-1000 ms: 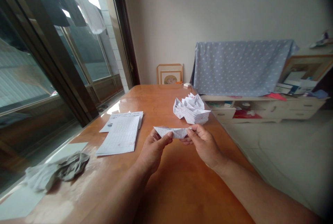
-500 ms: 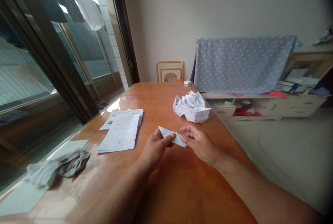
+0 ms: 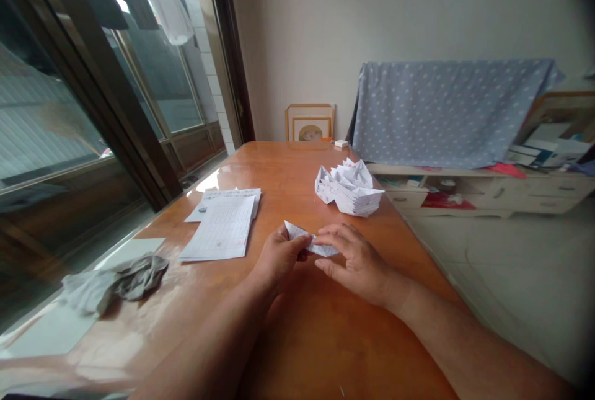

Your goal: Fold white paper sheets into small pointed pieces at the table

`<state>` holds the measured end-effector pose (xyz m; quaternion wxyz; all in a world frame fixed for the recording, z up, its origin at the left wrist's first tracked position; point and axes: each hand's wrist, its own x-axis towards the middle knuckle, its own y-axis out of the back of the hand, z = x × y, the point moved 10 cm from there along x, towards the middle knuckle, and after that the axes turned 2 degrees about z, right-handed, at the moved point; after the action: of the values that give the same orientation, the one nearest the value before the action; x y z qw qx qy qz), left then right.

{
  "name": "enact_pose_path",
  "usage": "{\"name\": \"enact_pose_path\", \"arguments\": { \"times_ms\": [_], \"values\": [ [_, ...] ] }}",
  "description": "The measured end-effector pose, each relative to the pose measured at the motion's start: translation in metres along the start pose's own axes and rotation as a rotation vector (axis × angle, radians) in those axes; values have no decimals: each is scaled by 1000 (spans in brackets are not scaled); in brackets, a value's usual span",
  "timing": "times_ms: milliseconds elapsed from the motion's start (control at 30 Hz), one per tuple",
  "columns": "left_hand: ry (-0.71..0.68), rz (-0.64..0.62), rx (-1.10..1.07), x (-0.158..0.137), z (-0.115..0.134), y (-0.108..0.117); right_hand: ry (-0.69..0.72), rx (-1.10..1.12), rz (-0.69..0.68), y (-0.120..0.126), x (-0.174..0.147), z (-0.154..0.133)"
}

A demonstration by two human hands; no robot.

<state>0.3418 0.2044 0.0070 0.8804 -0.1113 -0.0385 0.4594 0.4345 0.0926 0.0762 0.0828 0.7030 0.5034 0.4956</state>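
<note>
A small folded piece of paper (image 3: 325, 248), white with printed lines, is held above the table by my left hand (image 3: 281, 257), thumb on top and fingers beneath. My right hand (image 3: 356, 260) lies at its right end, fingers over the upper face and thumb apart below the near edge. The right fingers are spread and do not pinch the paper. Just beyond stands a nested stack of folded paper boats (image 3: 353, 192). To the left lies a pile of lined paper sheets (image 3: 223, 232).
A grey cloth (image 3: 142, 276) lies on a pale sheet (image 3: 51, 332) along the left side of the wooden table (image 3: 320, 338). A small white box (image 3: 341, 144) sits at the far edge. Past the table's right edge is a low white cabinet (image 3: 525, 198).
My right thumb has come off the folded paper and dropped below it, while the right fingers have moved over its top. My left hand keeps its hold. The view has shifted slightly.
</note>
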Motion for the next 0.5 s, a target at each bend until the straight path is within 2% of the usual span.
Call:
{"name": "enact_pose_path", "arguments": {
  "times_ms": [133,267,333,433,500],
  "values": [
    [41,-3,-21,2,-7,2,96,-168,-53,-7,1,-9],
    [95,-7,-78,-1,-10,-1,84,-147,-51,-5,3,-3],
    [103,42,-82,-2,-8,3,44,-119,-19,1,4,3],
    [22,171,20,-6,8,17,-59,-42,54,13,3,14],
    [-85,186,138,-10,24,19,-132,45,74,16,2,22]
  ]
}}
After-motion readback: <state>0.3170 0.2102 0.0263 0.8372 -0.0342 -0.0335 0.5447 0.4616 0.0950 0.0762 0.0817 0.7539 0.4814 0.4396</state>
